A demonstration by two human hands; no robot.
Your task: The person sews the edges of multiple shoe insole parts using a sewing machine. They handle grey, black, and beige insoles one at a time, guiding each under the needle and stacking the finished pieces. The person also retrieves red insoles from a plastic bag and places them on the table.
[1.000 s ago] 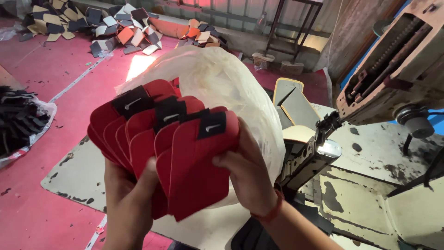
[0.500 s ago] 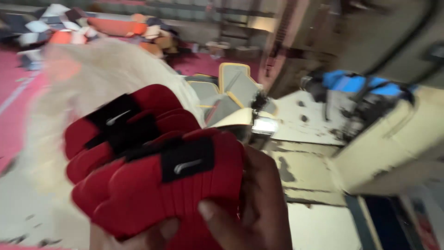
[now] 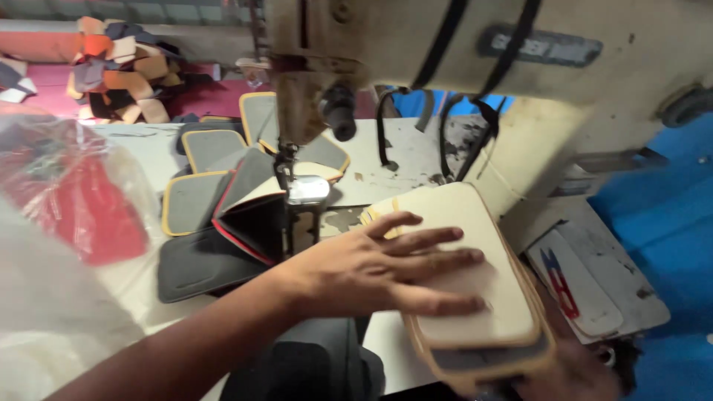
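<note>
My left hand [image 3: 386, 271] reaches in from the lower left and lies flat, fingers spread, on top of a stack of beige pieces with tan edging [image 3: 483, 297]. My right hand [image 3: 572, 375] shows only partly at the bottom right, under the stack and holding it from below. The stack sits just right of the sewing machine's needle post [image 3: 297, 193]. Red pieces [image 3: 89, 212] lie inside a clear plastic bag at the left.
The sewing machine's beige arm [image 3: 445, 67] spans the top of the view. Grey pieces with yellow edging [image 3: 197, 197] fan out on the white table [image 3: 148, 145] around the needle. A heap of mixed coloured pieces [image 3: 119, 70] lies on the red floor.
Both hands held a fan of red pieces with black tabs. The view has swung right to the sewing machine, the red pieces are in the bag, and my hands are on the beige stack.
</note>
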